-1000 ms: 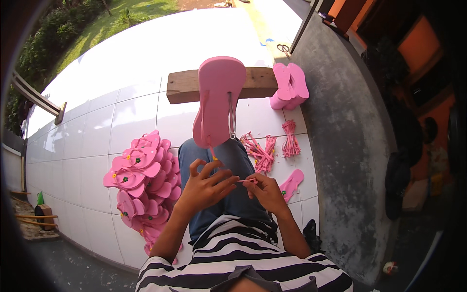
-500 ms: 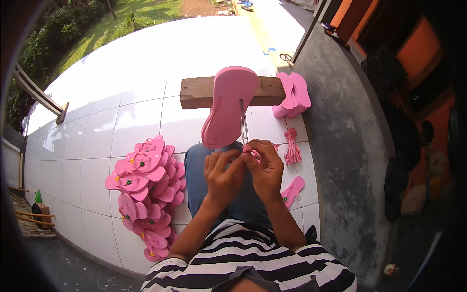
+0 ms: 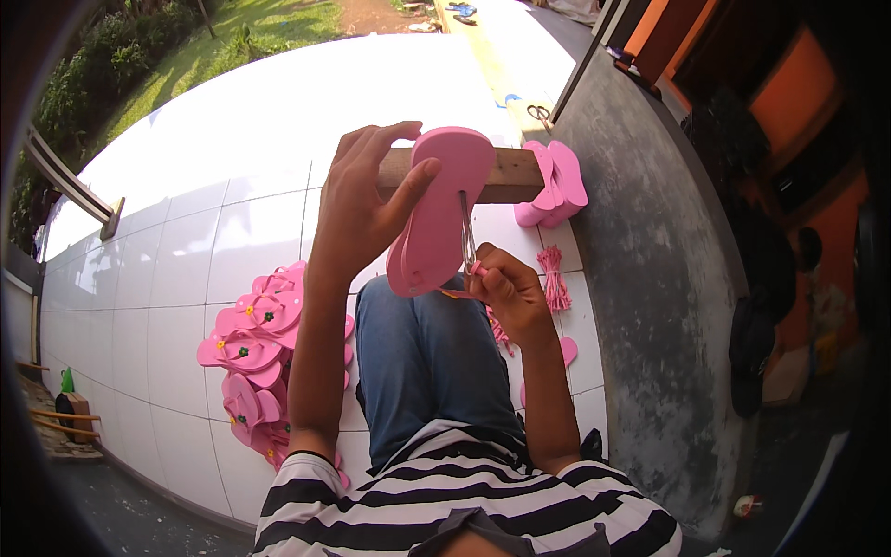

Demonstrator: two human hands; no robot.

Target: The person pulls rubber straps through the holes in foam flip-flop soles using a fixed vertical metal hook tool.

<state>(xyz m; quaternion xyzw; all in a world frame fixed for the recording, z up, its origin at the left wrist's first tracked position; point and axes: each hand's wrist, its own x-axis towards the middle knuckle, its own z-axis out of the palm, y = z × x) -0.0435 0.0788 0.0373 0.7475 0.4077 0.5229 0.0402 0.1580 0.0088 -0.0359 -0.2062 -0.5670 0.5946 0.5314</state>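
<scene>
A pink flip-flop sole (image 3: 444,195) stands tilted against a wooden block, its face toward me. My left hand (image 3: 371,190) is at its upper left edge, thumb across the face and fingers reaching round the side. A thin metal rod with a looped end (image 3: 466,223) sticks out of a hole in the sole. At the loop, my right hand (image 3: 506,288) pinches a pink strap (image 3: 476,269), which passes through or round it. The fingers hide the exact join. Part of the strap hangs below the sole's lower end.
The wooden block (image 3: 515,174) lies behind the sole. Pink platform pieces (image 3: 552,186) stand right of it, above a tied bundle of pink straps (image 3: 553,278). Many finished flip-flops (image 3: 255,343) are heaped at left. Scissors (image 3: 539,113) lie farther off. A grey ledge (image 3: 650,325) runs along the right.
My left hand has left the strap and moved up to the sole's upper left edge. My right hand stays at the loop with the strap. The sole's lower end has shifted slightly down.
</scene>
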